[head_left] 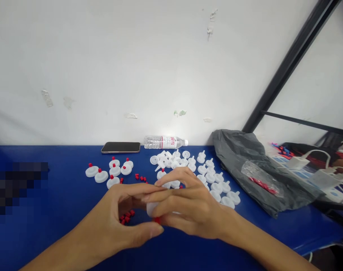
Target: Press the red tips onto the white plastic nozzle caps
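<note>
My left hand (126, 214) and my right hand (188, 203) meet at the front middle, both closed around one white plastic nozzle cap (151, 209). Against the left thumb tip shows a small red tip cap (157, 219) at the nozzle cap's lower side. The right fingers cover most of the piece, so its spout is hidden. Under and behind the left hand lie loose red tip caps (127, 216). To the left stand several white nozzle caps with red tips (101, 176). Many plain white nozzle caps (210, 177) lie behind and right of my right hand.
Along the wall, a phone (120, 147) and a clear plastic bottle (166, 142) lie on the blue table (61, 226). On the right, a grey plastic bag (233, 150) carries a clear bag of red pieces (261, 182). Beyond it are white chargers (326, 177) with cables.
</note>
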Demonstrator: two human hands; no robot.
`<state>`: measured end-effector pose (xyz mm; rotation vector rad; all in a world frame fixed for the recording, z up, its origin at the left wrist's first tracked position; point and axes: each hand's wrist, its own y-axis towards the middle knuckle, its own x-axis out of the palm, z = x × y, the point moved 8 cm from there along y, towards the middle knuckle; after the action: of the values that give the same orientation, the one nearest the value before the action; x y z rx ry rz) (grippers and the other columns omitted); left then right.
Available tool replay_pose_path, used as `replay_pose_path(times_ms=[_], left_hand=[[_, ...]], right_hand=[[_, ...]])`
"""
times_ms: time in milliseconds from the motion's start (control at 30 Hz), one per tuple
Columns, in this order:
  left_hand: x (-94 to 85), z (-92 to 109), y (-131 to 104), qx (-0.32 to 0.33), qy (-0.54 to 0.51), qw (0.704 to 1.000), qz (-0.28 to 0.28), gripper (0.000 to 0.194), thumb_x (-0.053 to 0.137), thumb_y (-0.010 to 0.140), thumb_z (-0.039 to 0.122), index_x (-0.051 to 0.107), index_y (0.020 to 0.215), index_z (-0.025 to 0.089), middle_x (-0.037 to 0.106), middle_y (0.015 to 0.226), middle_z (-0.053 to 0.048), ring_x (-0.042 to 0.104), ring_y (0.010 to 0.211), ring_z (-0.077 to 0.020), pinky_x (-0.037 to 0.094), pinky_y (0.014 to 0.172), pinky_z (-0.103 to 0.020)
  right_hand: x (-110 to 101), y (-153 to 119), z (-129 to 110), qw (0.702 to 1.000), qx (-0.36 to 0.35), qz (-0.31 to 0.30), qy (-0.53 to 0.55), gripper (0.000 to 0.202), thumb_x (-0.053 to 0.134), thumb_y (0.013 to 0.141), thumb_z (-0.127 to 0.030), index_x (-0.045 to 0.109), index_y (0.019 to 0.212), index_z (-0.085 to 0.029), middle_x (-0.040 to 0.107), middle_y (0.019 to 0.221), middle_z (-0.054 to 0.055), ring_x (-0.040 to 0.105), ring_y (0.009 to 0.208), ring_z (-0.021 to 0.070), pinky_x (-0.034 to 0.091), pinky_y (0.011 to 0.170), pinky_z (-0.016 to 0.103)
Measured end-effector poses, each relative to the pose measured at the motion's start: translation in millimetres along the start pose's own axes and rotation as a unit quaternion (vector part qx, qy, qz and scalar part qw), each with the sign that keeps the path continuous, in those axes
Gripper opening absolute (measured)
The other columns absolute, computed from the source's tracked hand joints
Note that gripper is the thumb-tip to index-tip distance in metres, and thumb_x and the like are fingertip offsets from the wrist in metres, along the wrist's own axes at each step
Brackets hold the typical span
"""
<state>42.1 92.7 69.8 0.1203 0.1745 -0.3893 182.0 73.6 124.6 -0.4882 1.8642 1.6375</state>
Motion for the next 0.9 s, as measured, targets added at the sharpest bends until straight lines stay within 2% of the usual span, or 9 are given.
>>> replay_pose_path(times_ms=[100,200,300,400,567,633,767,833,900], left_hand=[[-21.3,-3,5,0.029,0.134,0.988,0.067,0.045,0.074,0.090,0.056,0.074,0.130,0.036,0.082,0.114,0.001,0.076,0.098,-0.0215,0.062,0.094,-0.035],[-35.7,2,11,0.150,0.353,0.917,0.108,0.030,0.056,0.104,0.047,0.078,0.118,0.032,0.080,0.110,-0.002,0.072,0.098,-0.0214,0.060,0.090,-0.034],[-39.9,-7,17,0.209,0.490,0.840,0.103,0.034,0.046,0.108,0.034,0.079,0.113,0.026,0.078,0.109,-0.007,0.069,0.106,-0.0255,0.059,0.089,-0.038],[-44.3,-20,22,0.196,0.526,0.822,0.095,0.038,0.043,0.107,0.031,0.080,0.111,0.023,0.078,0.107,-0.009,0.068,0.105,-0.0276,0.059,0.084,-0.040],[-49.6,-30,23,0.172,0.546,0.813,0.106,0.040,0.042,0.106,0.033,0.080,0.104,0.022,0.078,0.105,-0.011,0.068,0.103,-0.0301,0.056,0.075,-0.039],[-53.0,-33,23,0.159,0.553,0.811,0.108,0.040,0.041,0.105,0.034,0.079,0.101,0.023,0.078,0.101,-0.009,0.068,0.099,-0.0295,0.054,0.071,-0.038],[-58.4,-34,25,0.131,0.562,0.812,0.089,0.041,0.039,0.104,0.034,0.078,0.094,0.027,0.078,0.094,-0.006,0.068,0.094,-0.0273,0.049,0.068,-0.036],[-59.7,-32,24,0.114,0.565,0.813,0.079,0.038,0.042,0.103,0.033,0.077,0.089,0.027,0.078,0.093,-0.006,0.067,0.092,-0.0271,0.049,0.069,-0.035],[-60.2,-31,23,0.096,0.569,0.814,0.073,0.031,0.048,0.099,0.033,0.076,0.087,0.027,0.078,0.092,-0.006,0.067,0.091,-0.0278,0.049,0.069,-0.035]], right_hand=[[-17,3,20,0.998,0.065,0.022,0.014,0.006,0.076,0.102,-0.022,0.071,0.101,-0.021,0.083,0.108,0.000,0.073,0.103,0.0164,0.054,0.098,0.032],[-35,-1,54,0.980,0.192,-0.010,-0.055,0.013,0.077,0.101,-0.031,0.070,0.095,-0.021,0.079,0.098,0.002,0.072,0.092,0.0186,0.053,0.085,0.033],[-36,-20,91,0.920,0.335,-0.164,-0.123,0.018,0.073,0.102,-0.039,0.072,0.095,-0.023,0.078,0.092,0.001,0.070,0.082,0.0206,0.047,0.073,0.034],[-30,-43,110,0.853,0.418,-0.292,-0.113,0.014,0.076,0.100,-0.037,0.076,0.094,-0.023,0.079,0.090,0.002,0.071,0.081,0.0226,0.043,0.068,0.032],[-18,-54,109,0.825,0.439,-0.354,-0.046,0.005,0.083,0.092,-0.026,0.078,0.093,-0.024,0.081,0.093,0.000,0.074,0.082,0.0200,0.045,0.064,0.027],[-19,-55,108,0.822,0.441,-0.359,-0.032,0.009,0.083,0.093,-0.031,0.078,0.093,-0.024,0.081,0.093,0.000,0.075,0.083,0.0198,0.046,0.066,0.027],[-32,-47,111,0.857,0.407,-0.310,-0.058,0.027,0.064,0.106,-0.048,0.079,0.101,-0.025,0.082,0.092,0.000,0.076,0.081,0.0199,0.050,0.072,0.029],[-37,-45,114,0.868,0.390,-0.292,-0.099,0.029,0.057,0.110,-0.045,0.079,0.109,-0.026,0.083,0.096,0.002,0.077,0.083,0.0216,0.052,0.074,0.031],[-34,-48,115,0.864,0.387,-0.298,-0.125,0.026,0.059,0.109,-0.040,0.080,0.114,-0.027,0.083,0.102,0.004,0.078,0.086,0.0239,0.053,0.072,0.031]])
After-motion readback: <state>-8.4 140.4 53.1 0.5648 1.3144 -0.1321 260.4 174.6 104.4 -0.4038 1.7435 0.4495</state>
